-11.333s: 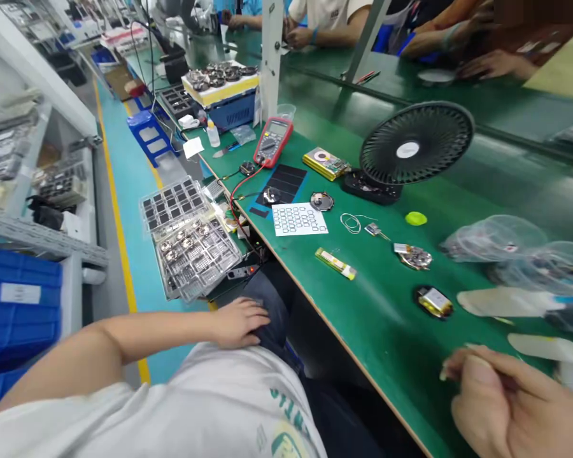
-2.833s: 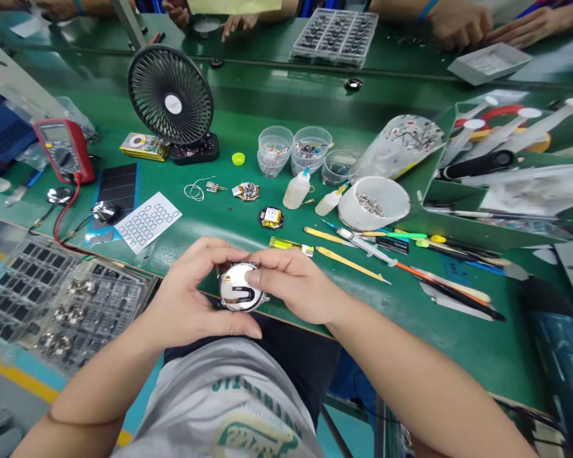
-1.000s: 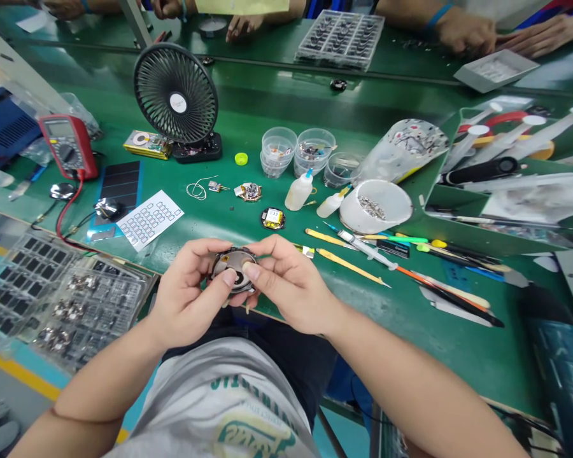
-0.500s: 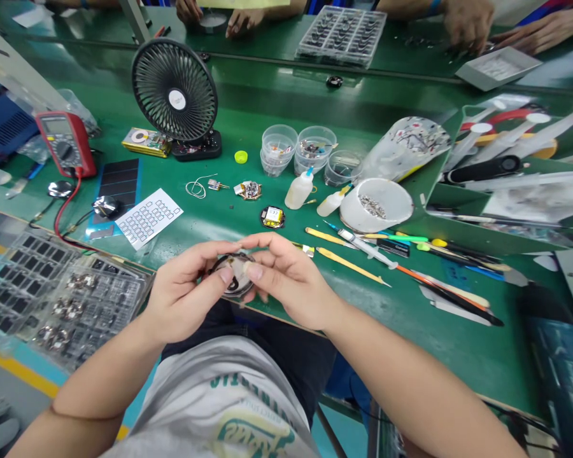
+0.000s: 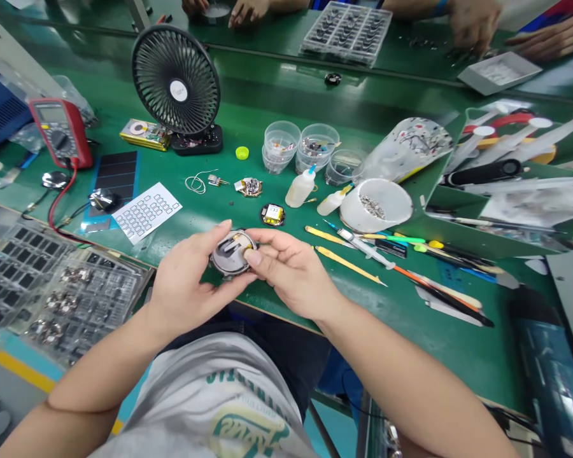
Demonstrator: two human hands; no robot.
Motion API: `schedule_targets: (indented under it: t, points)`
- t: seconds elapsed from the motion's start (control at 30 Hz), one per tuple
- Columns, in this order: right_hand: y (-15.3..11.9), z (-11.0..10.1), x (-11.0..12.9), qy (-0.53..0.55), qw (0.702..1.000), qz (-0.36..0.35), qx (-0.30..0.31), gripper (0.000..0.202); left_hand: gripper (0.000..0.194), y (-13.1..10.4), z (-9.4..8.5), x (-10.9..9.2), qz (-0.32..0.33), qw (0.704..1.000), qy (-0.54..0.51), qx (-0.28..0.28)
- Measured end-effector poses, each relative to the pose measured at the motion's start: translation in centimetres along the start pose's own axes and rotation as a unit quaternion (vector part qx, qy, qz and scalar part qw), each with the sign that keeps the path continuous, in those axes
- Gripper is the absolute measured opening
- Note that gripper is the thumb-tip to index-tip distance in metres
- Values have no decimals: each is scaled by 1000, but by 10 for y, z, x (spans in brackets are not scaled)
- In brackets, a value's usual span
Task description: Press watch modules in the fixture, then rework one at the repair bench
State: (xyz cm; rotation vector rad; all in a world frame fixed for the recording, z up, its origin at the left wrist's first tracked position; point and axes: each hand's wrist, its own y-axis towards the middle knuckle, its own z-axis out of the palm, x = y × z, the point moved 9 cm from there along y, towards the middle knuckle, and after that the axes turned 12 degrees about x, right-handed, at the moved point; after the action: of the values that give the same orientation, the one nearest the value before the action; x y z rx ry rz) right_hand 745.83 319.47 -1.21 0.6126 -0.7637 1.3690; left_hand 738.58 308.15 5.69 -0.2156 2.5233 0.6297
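Note:
A round watch case (image 5: 233, 256), silvery inside with dark slots and a dark rim, is held above the bench's front edge. My left hand (image 5: 188, 273) grips it from the left, thumb along the upper rim and fingers beneath. My right hand (image 5: 291, 270) pinches its right side, with the thumb on the inner face. Just beyond my hands lies a round watch module (image 5: 272, 215) with a yellow-wrapped battery. Behind that sits a second small round circuit assembly (image 5: 249, 186). A small metal part (image 5: 217, 180) is beside a coil of white wire (image 5: 195, 183).
A black fan (image 5: 176, 89) and a red multimeter (image 5: 61, 133) stand at left. Plastic cups (image 5: 281, 143), glue bottles (image 5: 300, 187) and a white tub (image 5: 376, 207) stand centrally. Tweezers, a syringe (image 5: 367, 248) and other tools lie at right. Other people's hands (image 5: 472, 25) work across the bench.
My hands have turned and tilted the watch case, so more of its inner face shows. My left thumb has moved from the face up to the rim.

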Motion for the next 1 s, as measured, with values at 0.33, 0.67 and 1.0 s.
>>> schedule_targets:
  t: [0.33, 0.67, 1.0]
  points:
    - [-5, 10, 5, 2, 999, -4, 36, 34, 68, 8, -9, -18, 45, 998, 37, -8]
    - [-5, 11, 2, 12, 999, 2, 43, 32, 60, 8, -9, -18, 47, 999, 17, -2]
    - [-4, 13, 4, -1, 999, -4, 51, 32, 62, 7, -8, -15, 38, 999, -2, -4]
